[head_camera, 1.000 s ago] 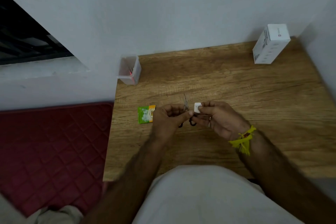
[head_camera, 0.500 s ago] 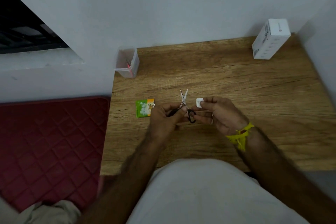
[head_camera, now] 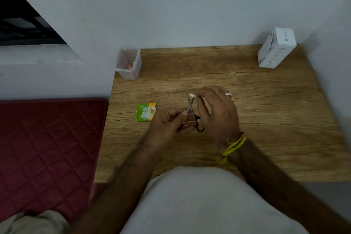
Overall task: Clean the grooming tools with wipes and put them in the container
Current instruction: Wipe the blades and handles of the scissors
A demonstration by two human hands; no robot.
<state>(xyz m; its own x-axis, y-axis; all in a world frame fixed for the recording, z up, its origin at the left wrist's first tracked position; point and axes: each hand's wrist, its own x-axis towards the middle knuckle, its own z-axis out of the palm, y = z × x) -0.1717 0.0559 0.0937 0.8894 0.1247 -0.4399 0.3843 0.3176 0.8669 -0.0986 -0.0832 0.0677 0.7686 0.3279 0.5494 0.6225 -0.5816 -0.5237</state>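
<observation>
The small scissors [head_camera: 191,109] are held just above the wooden table [head_camera: 266,119], blades slightly parted and pointing away from the person, black loops toward the body. The left hand [head_camera: 169,123] is closed on them around the pivot and one loop, thumb pressed just below the blades. The right hand [head_camera: 218,112] pinches a small folded white wipe [head_camera: 192,95] between fingertips and sets it against the blade tips.

This looks like the wiping step for the scissors, and the tips are the part under way. To do it well, the left hand should keep the tool steady at the pivot with the blades parted enough that the wipe can reach both inner faces. Strokes are safest running from pivot out to the tip, along the flat and never across the edge, with the wipe folded thick so the points cannot poke through to a fingertip. The loops also want a pass.

A green and orange sachet [head_camera: 145,112] lies on the table just left of the left hand. The clear plastic container [head_camera: 129,62] stands at the far left corner, well apart, with something thin and pink already inside. A white box [head_camera: 276,47] sits at the far right corner.
</observation>
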